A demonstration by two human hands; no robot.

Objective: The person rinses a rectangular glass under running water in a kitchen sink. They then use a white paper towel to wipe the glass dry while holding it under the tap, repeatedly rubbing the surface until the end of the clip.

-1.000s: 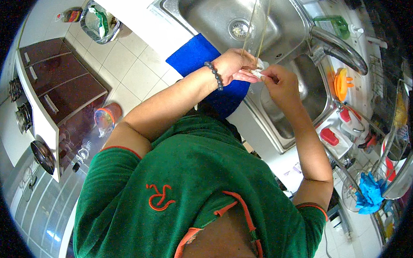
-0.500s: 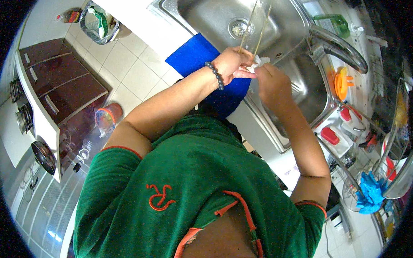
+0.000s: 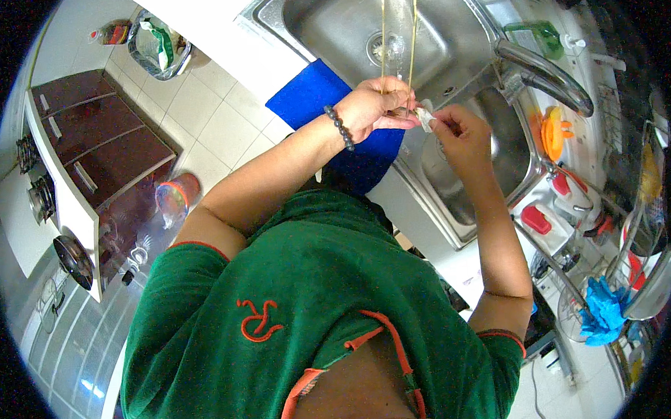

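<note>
Two long, thin yellowish sticks (image 3: 414, 40) rise from my left hand (image 3: 376, 108) across the sink. My left hand is closed around their near ends, its fingers pointing right. A clear, shiny shape (image 3: 398, 37) shows between the sticks; I cannot make out what it is. At the left fingertips is a small white crumpled piece (image 3: 425, 119), perhaps tissue or cloth. My right hand (image 3: 462, 135) pinches its right side between thumb and fingers. Beneath both hands lies the steel double sink (image 3: 321, 18).
Over the counter edge hangs a blue cloth (image 3: 309, 92). To the right are the curved tap (image 3: 552, 76), a green bottle (image 3: 540, 38), an orange utensil (image 3: 553, 134) and a rack with blue gloves (image 3: 605, 311). A lined bin (image 3: 182, 56) stands on the tiled floor at left.
My right hand has moved slightly right and down, away from the left, still pinching the white piece. The sticks have swung left to stand more upright, and the clear shape shows between them.
</note>
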